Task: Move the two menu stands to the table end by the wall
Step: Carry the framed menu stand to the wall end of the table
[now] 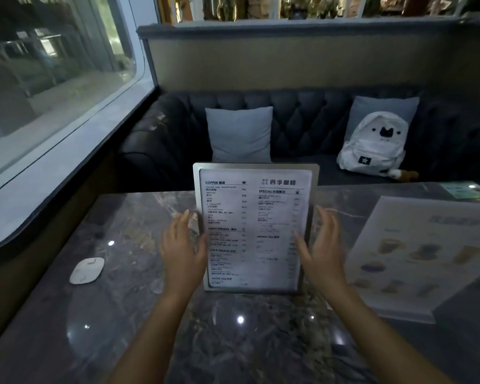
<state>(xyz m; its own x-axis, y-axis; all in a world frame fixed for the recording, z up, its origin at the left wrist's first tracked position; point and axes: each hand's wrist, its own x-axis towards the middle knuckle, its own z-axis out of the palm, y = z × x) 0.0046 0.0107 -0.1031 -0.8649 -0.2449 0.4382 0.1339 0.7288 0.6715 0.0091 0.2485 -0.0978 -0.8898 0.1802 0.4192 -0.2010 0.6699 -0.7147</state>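
Observation:
A metal-framed menu stand with a black-and-white drinks list stands upright in the middle of the dark marble table. My left hand holds its left edge, thumb on the front and fingers behind. My right hand holds its right edge the same way, with the fingers loosely spread. A second menu stand, clear acrylic with pictures of drinks, leans at the right side of the table, apart from both hands.
A small white rounded device lies on the table at the left, near the windowed wall. Behind the table a dark tufted sofa holds two grey cushions and a white backpack. A green card lies at the far right.

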